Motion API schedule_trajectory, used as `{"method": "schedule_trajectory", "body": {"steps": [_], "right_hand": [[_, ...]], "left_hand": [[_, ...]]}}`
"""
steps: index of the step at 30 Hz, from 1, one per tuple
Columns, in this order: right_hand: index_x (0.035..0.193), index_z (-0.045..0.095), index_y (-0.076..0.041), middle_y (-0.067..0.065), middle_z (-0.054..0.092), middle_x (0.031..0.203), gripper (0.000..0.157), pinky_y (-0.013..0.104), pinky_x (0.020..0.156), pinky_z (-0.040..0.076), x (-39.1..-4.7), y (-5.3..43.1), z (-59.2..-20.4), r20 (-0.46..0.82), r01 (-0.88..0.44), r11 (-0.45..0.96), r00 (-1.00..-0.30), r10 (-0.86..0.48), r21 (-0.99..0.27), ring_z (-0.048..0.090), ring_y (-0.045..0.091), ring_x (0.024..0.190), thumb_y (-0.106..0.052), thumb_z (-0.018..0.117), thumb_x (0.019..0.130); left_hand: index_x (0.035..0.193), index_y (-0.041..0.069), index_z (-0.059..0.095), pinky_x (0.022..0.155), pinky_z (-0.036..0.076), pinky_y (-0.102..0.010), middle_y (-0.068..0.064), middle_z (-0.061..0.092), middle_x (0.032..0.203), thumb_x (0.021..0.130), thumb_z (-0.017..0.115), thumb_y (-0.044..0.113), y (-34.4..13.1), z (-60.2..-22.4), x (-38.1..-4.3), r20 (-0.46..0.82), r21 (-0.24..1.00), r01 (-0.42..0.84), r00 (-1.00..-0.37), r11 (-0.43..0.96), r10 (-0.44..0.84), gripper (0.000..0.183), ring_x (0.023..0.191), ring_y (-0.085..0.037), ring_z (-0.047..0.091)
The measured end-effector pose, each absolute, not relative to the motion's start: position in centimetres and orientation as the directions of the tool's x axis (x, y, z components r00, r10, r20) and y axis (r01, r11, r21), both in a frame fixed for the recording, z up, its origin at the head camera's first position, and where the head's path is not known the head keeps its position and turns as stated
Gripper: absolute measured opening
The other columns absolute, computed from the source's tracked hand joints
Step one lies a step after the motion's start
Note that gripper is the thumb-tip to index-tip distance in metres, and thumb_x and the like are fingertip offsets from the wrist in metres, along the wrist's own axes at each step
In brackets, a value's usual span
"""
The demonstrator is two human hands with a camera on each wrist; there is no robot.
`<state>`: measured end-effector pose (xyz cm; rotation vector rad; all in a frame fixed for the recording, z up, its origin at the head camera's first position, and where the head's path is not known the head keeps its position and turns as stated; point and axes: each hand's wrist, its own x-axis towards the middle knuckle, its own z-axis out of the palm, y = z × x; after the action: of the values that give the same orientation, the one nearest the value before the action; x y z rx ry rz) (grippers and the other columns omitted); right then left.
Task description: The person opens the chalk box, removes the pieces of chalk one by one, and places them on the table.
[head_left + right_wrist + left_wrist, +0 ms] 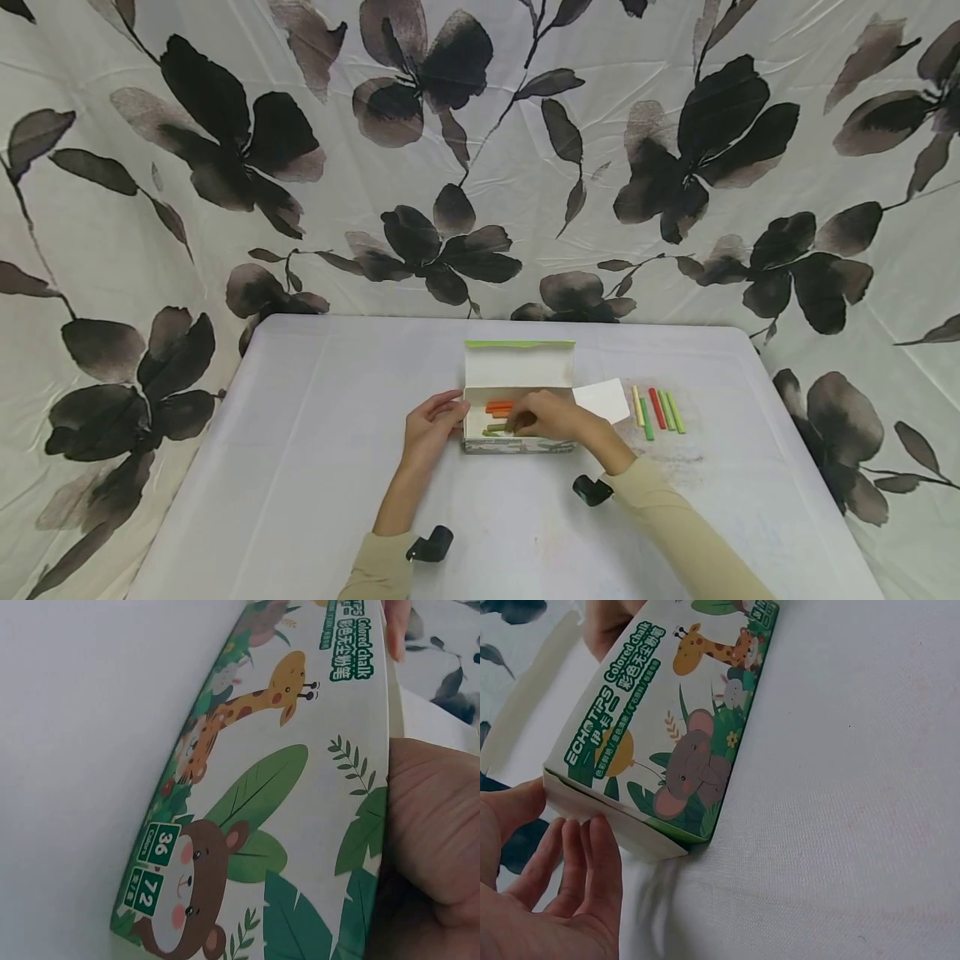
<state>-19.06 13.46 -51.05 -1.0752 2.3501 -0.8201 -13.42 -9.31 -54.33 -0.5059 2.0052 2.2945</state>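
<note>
An open chalk box (519, 447), printed with cartoon animals and the words "Colored chalk", sits on the table with its lid raised at the back. Inside lie orange chalk sticks (498, 407) and green chalk sticks (493, 429). My left hand (435, 421) is at the box's left end; in the left wrist view its thumb touches the top corner and its other fingertips rest against the end flap (622, 825). My right hand (550, 417) reaches over the front wall, fingers curled down at the green sticks. Its fingertips are partly hidden inside.
Right of the box, loose chalk sticks in yellow, green and red (657, 410) lie side by side on the white-covered table (337, 400). A white side flap (603, 401) sticks out toward them. A floral cloth (570, 167) hangs behind the table.
</note>
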Motion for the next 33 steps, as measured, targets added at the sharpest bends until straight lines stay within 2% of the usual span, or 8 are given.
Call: {"method": "schedule_trajectory", "body": {"steps": [8, 14, 19, 25, 33], "right_hand": [[0.094, 0.078, -0.002, 0.005, 0.075, 0.091, 0.013, 0.020, 0.072, 0.054, -19.4, 12.5, -51.3, -0.210, -0.529, 0.584, -0.604, -0.769, -0.616, 0.062, 0.009, 0.077, 0.009, 0.074, 0.089], [0.090, 0.079, -0.008, -0.001, 0.073, 0.086, 0.013, 0.021, 0.070, 0.053, -19.3, 11.8, -51.1, -0.276, -0.535, 0.663, -0.630, -0.726, -0.524, 0.058, 0.007, 0.074, 0.005, 0.074, 0.091], [0.089, 0.078, -0.010, -0.002, 0.072, 0.086, 0.016, 0.023, 0.071, 0.053, -19.4, 11.7, -50.8, -0.310, -0.538, 0.667, -0.608, -0.731, -0.516, 0.059, 0.007, 0.076, 0.005, 0.073, 0.092], [0.101, 0.078, -0.004, 0.000, 0.074, 0.094, 0.012, 0.023, 0.076, 0.054, -19.5, 13.0, -50.4, -0.261, -0.563, 0.619, -0.588, -0.765, -0.547, 0.063, 0.009, 0.083, 0.002, 0.073, 0.092], [0.100, 0.071, -0.003, 0.003, 0.067, 0.091, 0.007, 0.024, 0.072, 0.051, -19.4, 14.5, -49.9, -0.177, -0.559, 0.588, -0.619, -0.765, -0.585, 0.057, 0.013, 0.079, 0.001, 0.071, 0.094]], "left_hand": [[0.124, -0.003, 0.069, 0.064, 0.057, -0.023, -0.007, 0.069, 0.096, 0.091, 0.078, 0.011, -9.2, -54.6, -13.5, -0.280, 0.956, -0.256, -0.940, -0.142, -0.195, 0.037, 0.081, -0.016, 0.066], [0.124, -0.001, 0.070, 0.065, 0.056, -0.022, -0.007, 0.069, 0.097, 0.091, 0.079, 0.014, -9.2, -54.6, -13.4, -0.283, 0.956, -0.261, -0.938, -0.132, -0.200, 0.038, 0.078, -0.012, 0.065], [0.126, -0.002, 0.069, 0.065, 0.056, -0.021, -0.008, 0.069, 0.099, 0.092, 0.079, 0.013, -9.1, -54.4, -13.3, -0.279, 0.958, -0.258, -0.940, -0.123, -0.197, 0.038, 0.076, -0.010, 0.064], [0.128, -0.003, 0.067, 0.064, 0.055, -0.021, -0.006, 0.070, 0.098, 0.093, 0.078, 0.012, -9.0, -54.3, -13.3, -0.281, 0.957, -0.261, -0.942, -0.124, -0.183, 0.040, 0.077, -0.009, 0.064], [0.128, -0.002, 0.068, 0.065, 0.056, -0.021, -0.008, 0.070, 0.101, 0.092, 0.078, 0.011, -9.1, -54.5, -13.3, -0.285, 0.956, -0.263, -0.939, -0.133, -0.191, 0.040, 0.079, -0.013, 0.066]]}}
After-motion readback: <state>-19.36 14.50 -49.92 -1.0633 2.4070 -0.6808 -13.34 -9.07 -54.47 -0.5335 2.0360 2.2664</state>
